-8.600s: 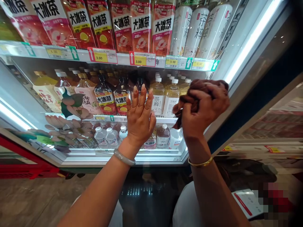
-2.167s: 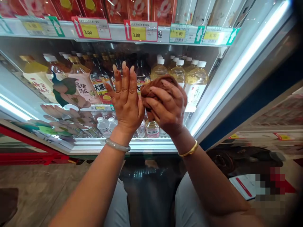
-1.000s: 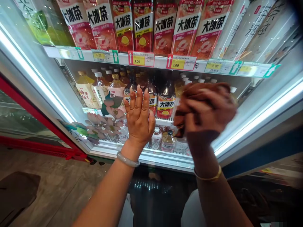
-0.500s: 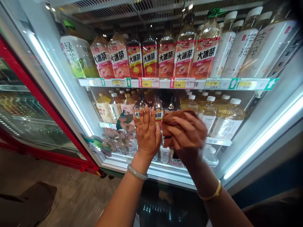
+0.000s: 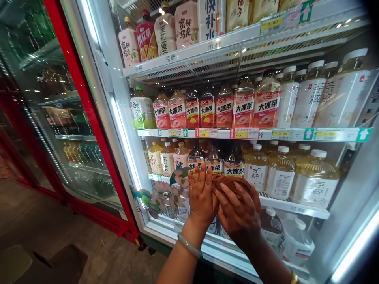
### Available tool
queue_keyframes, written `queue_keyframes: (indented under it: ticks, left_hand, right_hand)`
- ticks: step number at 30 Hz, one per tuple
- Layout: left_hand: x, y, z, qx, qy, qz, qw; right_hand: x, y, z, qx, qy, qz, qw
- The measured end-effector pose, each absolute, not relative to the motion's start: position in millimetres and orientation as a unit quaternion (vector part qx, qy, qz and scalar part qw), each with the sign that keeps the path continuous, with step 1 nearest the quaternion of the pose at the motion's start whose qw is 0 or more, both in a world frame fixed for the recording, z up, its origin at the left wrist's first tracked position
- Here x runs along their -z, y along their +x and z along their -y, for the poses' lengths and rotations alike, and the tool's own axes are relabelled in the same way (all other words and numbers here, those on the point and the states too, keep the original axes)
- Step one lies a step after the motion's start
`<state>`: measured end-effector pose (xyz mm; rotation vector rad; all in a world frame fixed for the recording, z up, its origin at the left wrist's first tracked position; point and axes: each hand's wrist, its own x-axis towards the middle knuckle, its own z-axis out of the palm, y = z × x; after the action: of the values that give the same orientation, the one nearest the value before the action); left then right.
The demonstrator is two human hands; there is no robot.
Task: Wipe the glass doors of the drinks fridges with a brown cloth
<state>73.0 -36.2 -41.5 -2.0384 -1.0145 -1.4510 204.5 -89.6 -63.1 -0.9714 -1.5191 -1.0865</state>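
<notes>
**Inspector:** Item in hand?

**Observer:** A brown cloth [image 5: 229, 183], bunched up, pressed against the glass door [image 5: 124, 130] of the drinks cooler, low on the pane, level with the second shelf from the bottom.

**Inspector:** Condition of the hands?

**Observer:** The right hand [image 5: 238, 211] is clasped over the cloth, fingers spread across it and curled round its near side. The left hand [image 5: 203, 193] is flat and unclenched, palm on the glass, fingers pointing up, gripping nothing. It sits just beside the right hand, touching it. A pale bangle [image 5: 189, 246] rings the left wrist; a gold bangle [image 5: 294, 277] shows at the right forearm, at the bottom edge.

**Inspector:** Surroundings?

**Observer:** Behind the glass, red-labelled tea bottles [image 5: 207, 112] stand in a row on the shelf above the hands, with price tags [image 5: 240, 133] along its edge. White-capped bottles of pale tea [image 5: 280, 177] stand to the right of the cloth. A flower decal [image 5: 161, 193] is stuck on the glass left of the left hand. A red-framed cooler [image 5: 74, 118] adjoins on the left.
</notes>
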Motion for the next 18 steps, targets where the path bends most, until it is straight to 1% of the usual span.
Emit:
queue_keyframes:
  ticks: [3,5,8,10,11,12,14,16,18]
  left_hand:
    - [39,68,37,0.527,-0.73,0.37,0.228]
    - [36,66,40,0.528,-0.73,0.366,0.234]
    - [32,65,43,0.533,-0.723,0.373,0.232]
    - [30,63,42,0.54,-0.719,0.375,0.226]
    - [30,61,41,0.543,-0.717,0.375,0.223]
    - [30,59,39,0.547,-0.715,0.375,0.22]
    - [31,56,37,0.558,-0.708,0.375,0.216]
    - [34,54,37,0.555,-0.711,0.376,0.215]
    - [38,55,39,0.54,-0.722,0.369,0.227]
  right_hand:
    - [63,224,91,0.479,-0.401,0.631,0.459]
    - [50,237,91,0.475,-0.403,0.637,0.454]
    - [17,239,85,0.461,-0.417,0.605,0.498]
    - [-2,227,78,0.461,-0.413,0.579,0.531]
    - [-8,219,75,0.459,-0.399,0.588,0.534]
    - [-11,211,73,0.456,-0.38,0.61,0.525]
    - [-6,202,71,0.45,-0.338,0.672,0.481]
    - [4,205,72,0.447,-0.306,0.72,0.433]
    - [7,216,75,0.453,-0.286,0.737,0.412]
